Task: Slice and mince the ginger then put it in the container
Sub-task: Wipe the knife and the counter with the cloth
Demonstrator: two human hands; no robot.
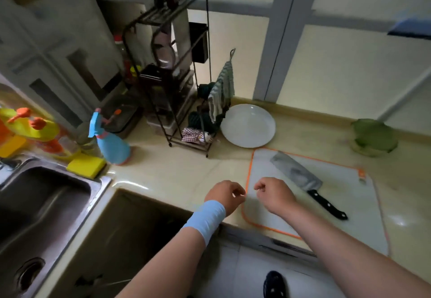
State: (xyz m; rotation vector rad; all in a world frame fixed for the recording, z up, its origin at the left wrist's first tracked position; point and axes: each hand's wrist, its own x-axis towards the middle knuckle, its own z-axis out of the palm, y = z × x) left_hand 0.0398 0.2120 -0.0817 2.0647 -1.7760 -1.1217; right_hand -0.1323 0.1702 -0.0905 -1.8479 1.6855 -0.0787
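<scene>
1. Honestly, the ginger cannot be made out anywhere in this blurred head view; if a piece is here, it is hidden inside the curled fingers.
2. The left hand (225,196) hovers just off the left edge of the cutting board (349,188), fingers curled inward with thumb and forefinger tips close together. Whether they pinch anything, I cannot tell. A light blue wristband (205,218) wraps that wrist.
3. The right hand (274,196) hangs just beside it, over the board's left part, fingers likewise curled under; what they hold, if anything, I cannot tell. The two hands are near each other but apart.
4. The cutting board is white with an orange rim and lies flat at the front edge of the bench (186,169).
5. A cleaver (296,174) lies flat on the board, right of the right hand, blade pointing to the far left and its black handle toward the near right.
6. A green container (373,136), too blurred to detail, stands on the bench beyond the board's far right corner.
7. A white plate (248,125) rests beyond the board's far left corner, beside a dark wire rack (168,76) hung with a striped cloth (221,90).
8. Further left stand a blue spray bottle (112,143) and a yellow sponge (86,164), at the rim of a steel sink (46,204).
</scene>
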